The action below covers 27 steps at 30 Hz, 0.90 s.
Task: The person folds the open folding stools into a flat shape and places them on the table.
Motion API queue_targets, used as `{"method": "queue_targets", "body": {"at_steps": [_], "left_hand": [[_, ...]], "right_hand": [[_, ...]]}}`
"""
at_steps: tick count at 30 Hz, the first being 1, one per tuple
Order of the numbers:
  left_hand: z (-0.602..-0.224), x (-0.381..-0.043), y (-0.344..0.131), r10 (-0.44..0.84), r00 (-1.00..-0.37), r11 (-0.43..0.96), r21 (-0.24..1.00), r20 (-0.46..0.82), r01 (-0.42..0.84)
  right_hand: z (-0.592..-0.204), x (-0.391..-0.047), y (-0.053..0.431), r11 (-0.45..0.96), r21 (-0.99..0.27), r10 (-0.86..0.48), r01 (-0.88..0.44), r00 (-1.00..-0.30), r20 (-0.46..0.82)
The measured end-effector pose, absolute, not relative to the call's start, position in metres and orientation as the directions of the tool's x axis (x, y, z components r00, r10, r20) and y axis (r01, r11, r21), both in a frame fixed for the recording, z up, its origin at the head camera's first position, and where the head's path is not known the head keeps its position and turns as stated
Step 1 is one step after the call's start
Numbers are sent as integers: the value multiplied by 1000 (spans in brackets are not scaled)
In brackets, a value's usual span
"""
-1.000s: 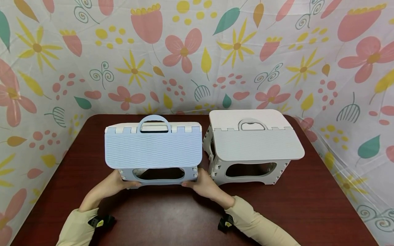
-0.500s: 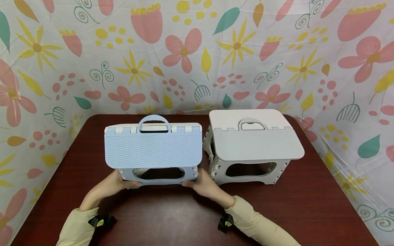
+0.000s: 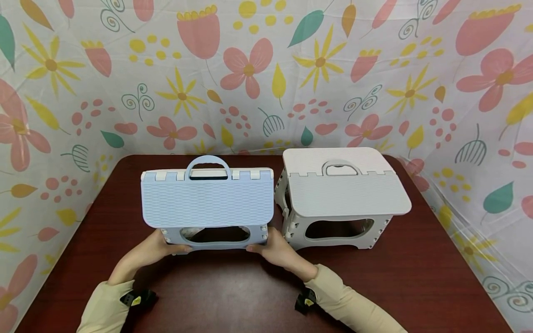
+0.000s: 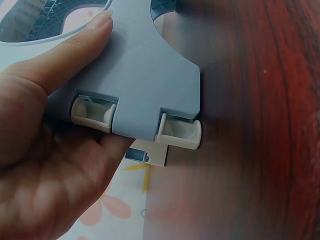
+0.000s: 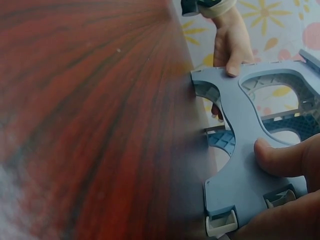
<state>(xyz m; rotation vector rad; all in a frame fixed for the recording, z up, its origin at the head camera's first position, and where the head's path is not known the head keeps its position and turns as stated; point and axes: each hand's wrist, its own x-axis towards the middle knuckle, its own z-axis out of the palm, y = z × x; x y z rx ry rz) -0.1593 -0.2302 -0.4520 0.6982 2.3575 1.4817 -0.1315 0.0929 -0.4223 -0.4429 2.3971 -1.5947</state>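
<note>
A white backdrop printed with pink, yellow and green flowers and leaves [image 3: 266,106] stands behind a glossy red-brown wood-grain counter [image 3: 233,286]. In the left half of the counter is a light-blue plastic folding step stool with white hinge pieces [image 3: 207,203], its woven-textured front flap sloping toward the person and an arched blue handle [image 3: 209,159] rising along the ridge. The left hand [image 3: 160,245] and right hand [image 3: 276,247] grip its lower front leg panel [image 3: 214,246] at opposite ends, thumbs on the front face, other fingers around the side edges. Just beside it, to the right, stands a white plastic folding stool [image 3: 345,199] with a broad top. Both forearms wear cream sleeves [image 3: 106,307] and black wrist devices [image 3: 143,299].
</note>
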Motion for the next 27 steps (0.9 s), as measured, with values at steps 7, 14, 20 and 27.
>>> {"method": "queue_targets", "body": {"at_steps": [7,14,20,27], "left_hand": [[-451,-159,-230,535,-845,360,905,-2,226],[-451,-160,-229,531,-848,363,902,4,232],[-452,-160,-229,529,-849,367,898,15,244],[-453,-160,-229,527,-850,379,887,27,264]], "right_hand": [[-435,-137,94,343,-930,-375,-132,-927,-6],[-458,-145,96,338,-931,-378,-140,-926,2],[-460,-146,97,318,-938,-399,-138,-917,0],[-451,-143,96,299,-945,-397,-136,-918,7]]}}
